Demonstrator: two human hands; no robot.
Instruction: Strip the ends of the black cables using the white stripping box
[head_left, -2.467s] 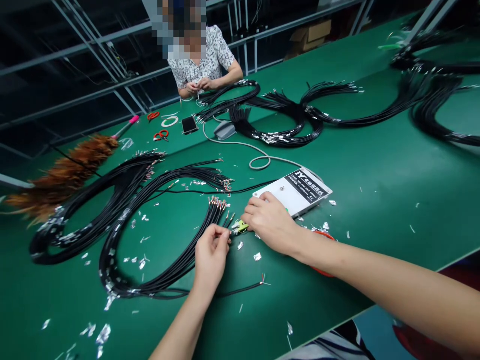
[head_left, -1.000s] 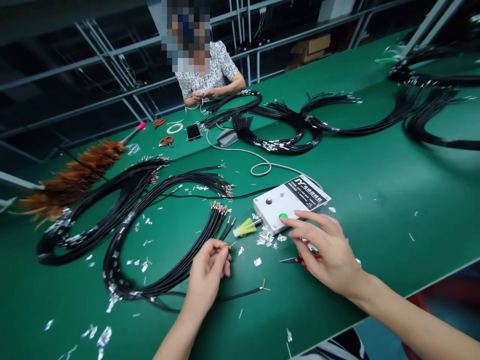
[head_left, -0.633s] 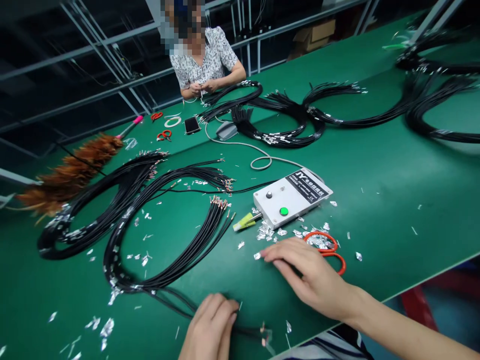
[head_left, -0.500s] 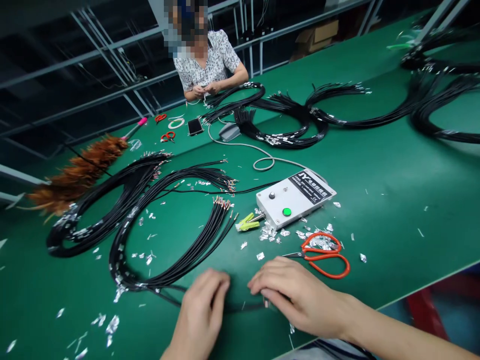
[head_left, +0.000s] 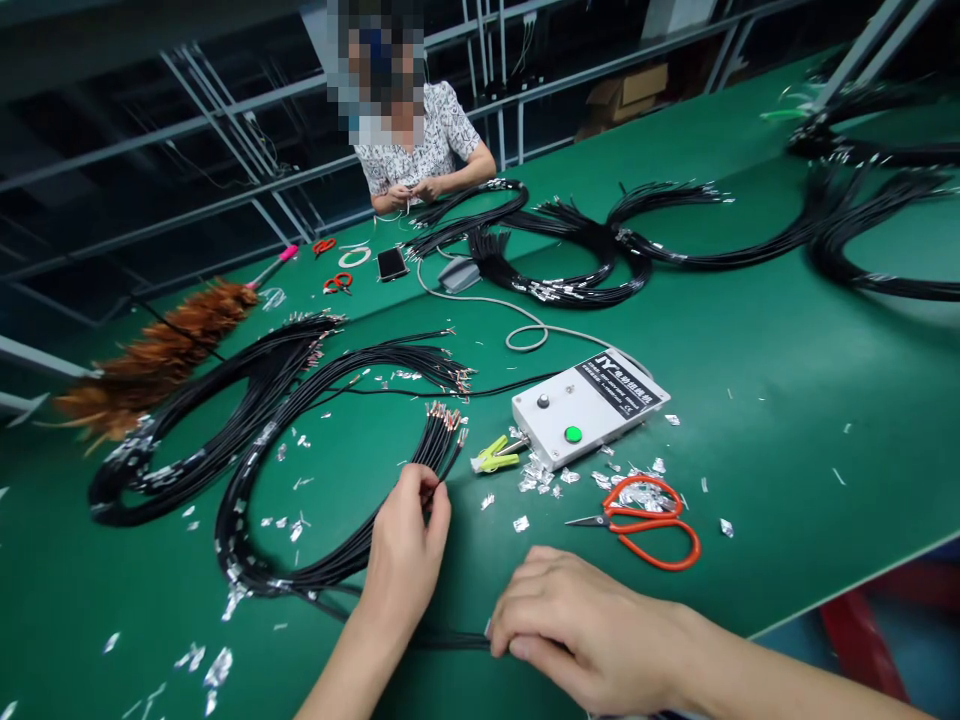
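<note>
My left hand (head_left: 409, 545) pinches black wires of the looped wire bundle (head_left: 300, 560) just below their copper-tipped ends (head_left: 446, 420). My right hand (head_left: 577, 625) lies near the table's front edge with its fingers closed on the end of a single black wire (head_left: 450, 638) that runs left under the bundle. A white control box (head_left: 589, 405) with a green button stands beyond my hands, with a yellow-green clip (head_left: 491, 458) at its near corner. Orange scissors (head_left: 649, 520) lie right of my hands.
Silver foil scraps litter the green table (head_left: 787, 400). A second big wire coil (head_left: 187, 430) and a feather duster (head_left: 150, 360) lie at the left. A person (head_left: 420, 140) across the table works on more wire bundles (head_left: 562, 250), near a phone, a pedal and small scissors.
My left hand moved from the front edge up to the bundle's tips and pinched them. My right hand left the box, slid to the front edge and closed on the single wire's end.
</note>
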